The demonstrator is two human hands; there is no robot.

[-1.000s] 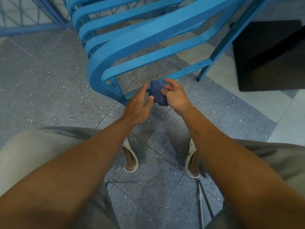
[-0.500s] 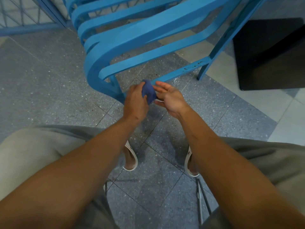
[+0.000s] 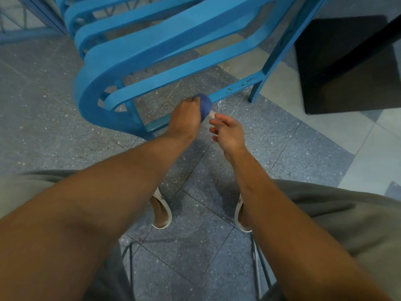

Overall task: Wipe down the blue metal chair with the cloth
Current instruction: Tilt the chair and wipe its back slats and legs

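The blue metal chair (image 3: pixel 152 46) fills the upper middle of the head view, its curved slats bending down toward me. My left hand (image 3: pixel 184 118) grips a bunched dark blue cloth (image 3: pixel 205 106) and holds it against the chair's low crossbar (image 3: pixel 236 88). My right hand (image 3: pixel 227 132) hovers just right of the cloth with its fingers loosely spread, holding nothing. The cloth hides the part of the bar behind it.
A speckled grey tiled floor (image 3: pixel 54 118) lies under the chair. A black panel (image 3: pixel 347 68) stands at the upper right beside the chair's leg (image 3: pixel 280 46). My feet in white sandals (image 3: pixel 161 211) rest below my arms, with thin metal legs (image 3: pixel 257 266) near them.
The cloth passed from my right hand into my left hand. My left hand carried it up onto the crossbar, and my right hand let go and drew back to the right.
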